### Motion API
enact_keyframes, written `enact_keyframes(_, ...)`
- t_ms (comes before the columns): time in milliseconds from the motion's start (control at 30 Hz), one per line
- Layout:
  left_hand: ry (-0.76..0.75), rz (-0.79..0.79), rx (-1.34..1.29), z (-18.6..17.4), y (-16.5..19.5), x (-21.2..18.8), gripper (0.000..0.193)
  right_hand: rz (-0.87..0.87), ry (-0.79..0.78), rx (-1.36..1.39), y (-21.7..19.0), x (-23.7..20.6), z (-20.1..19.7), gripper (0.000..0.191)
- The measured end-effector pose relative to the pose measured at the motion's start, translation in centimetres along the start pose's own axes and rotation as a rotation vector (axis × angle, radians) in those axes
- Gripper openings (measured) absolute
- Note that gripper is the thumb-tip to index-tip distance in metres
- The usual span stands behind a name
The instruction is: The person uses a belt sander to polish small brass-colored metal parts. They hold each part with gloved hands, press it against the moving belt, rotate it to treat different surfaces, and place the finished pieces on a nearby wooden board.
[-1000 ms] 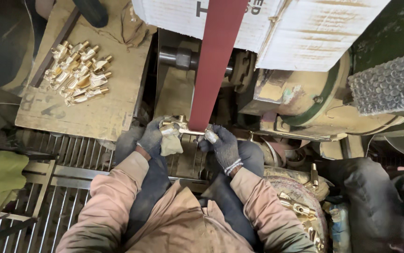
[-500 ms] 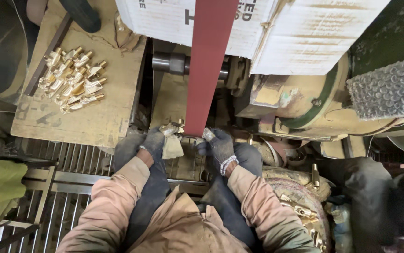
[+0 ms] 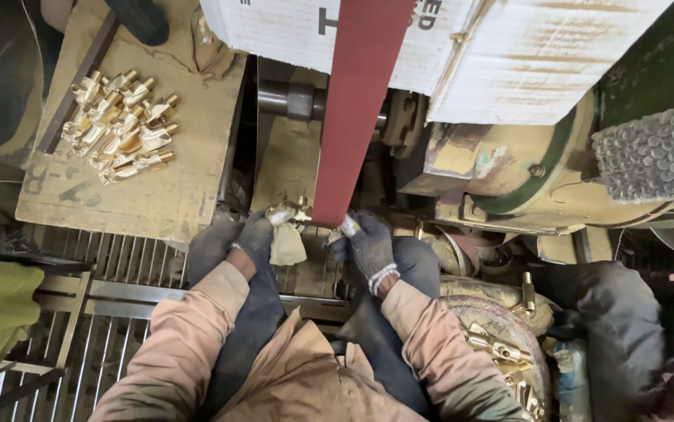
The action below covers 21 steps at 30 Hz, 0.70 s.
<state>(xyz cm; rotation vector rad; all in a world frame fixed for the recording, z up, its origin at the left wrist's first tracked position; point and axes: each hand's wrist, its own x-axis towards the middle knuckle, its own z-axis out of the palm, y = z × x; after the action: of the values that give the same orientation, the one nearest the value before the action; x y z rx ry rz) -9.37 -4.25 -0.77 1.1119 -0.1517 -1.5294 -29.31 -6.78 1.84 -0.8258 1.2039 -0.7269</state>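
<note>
Brass fitting (image 3: 299,211), small and bright, is held at the lower end of the red abrasive belt (image 3: 356,117), spanning the gap between my two sets of fingertips. My left hand (image 3: 255,237), gloved and padded with a scrap of pale cloth (image 3: 286,246), is closed around one end; my right hand (image 3: 368,244), also gloved, pinches the other end just beyond the belt edge. I judge the piece rigid, dense for its size and likely slick, so it is best taken by both ends, clear of the belt. Beyond my left fingers, well apart, a heap of brass fittings (image 3: 122,125) lies on a wooden board (image 3: 157,195); more fill a basin (image 3: 501,352) behind my right wrist.
</note>
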Motion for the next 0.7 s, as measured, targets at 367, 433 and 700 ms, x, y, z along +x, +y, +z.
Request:
enact_keyframes(367, -0.112, -0.079, -0.207, -0.8, 0.0, 0.2, 0.025, -0.283, -0.145, -0.197, 0.4, -2.9, -1.2, 0.031)
enact_keyframes(433, -0.147, -0.089, -0.236, -0.2, 0.3, 0.0, 0.021, -0.274, -0.134, -0.198, 0.4, -2.7, -1.1, 0.029)
enact_keyframes(700, -0.153, -0.240, -0.265, 0.6, 0.7, 1.3, 0.015, -0.153, -0.035, -0.179, 1.4, -0.8, -0.3, 0.016)
